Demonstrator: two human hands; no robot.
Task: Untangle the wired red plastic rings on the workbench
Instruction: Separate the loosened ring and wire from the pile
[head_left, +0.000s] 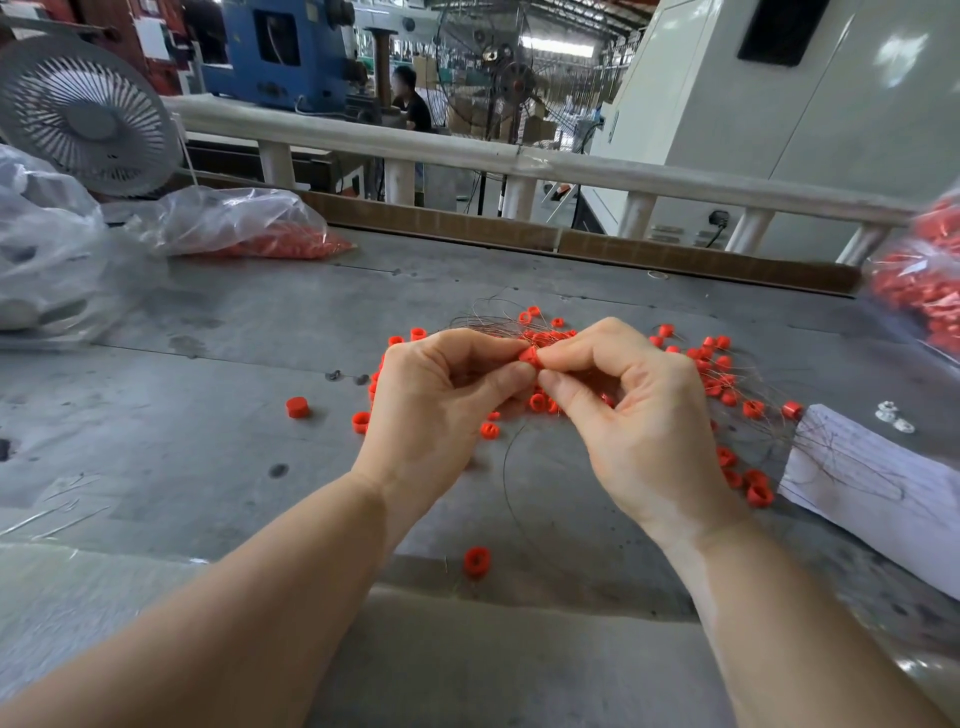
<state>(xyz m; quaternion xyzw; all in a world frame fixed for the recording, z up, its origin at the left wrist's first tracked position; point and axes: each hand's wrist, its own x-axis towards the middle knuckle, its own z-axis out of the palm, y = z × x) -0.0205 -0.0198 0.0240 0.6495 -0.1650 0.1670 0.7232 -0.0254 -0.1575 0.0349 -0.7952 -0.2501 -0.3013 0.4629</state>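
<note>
Several small red plastic rings (719, 364) lie scattered on the grey workbench (208, 364), many strung on thin dark wires (483, 317). My left hand (436, 410) pinches one red ring (530, 357) between thumb and forefinger, raised above the pile. My right hand (639, 415) meets it from the right, thumb and forefinger pinched at the same ring or its wire; which one I cannot tell. Loose rings lie apart at the left (297, 407) and near the front (477, 561).
A clear bag of red rings (249, 228) lies at the back left, another bag of rings (919, 280) at the right edge. White paper (878, 499) holding wires sits at the right. A small fan (85, 114) and crumpled plastic (47, 249) stand far left. A railing runs behind the bench.
</note>
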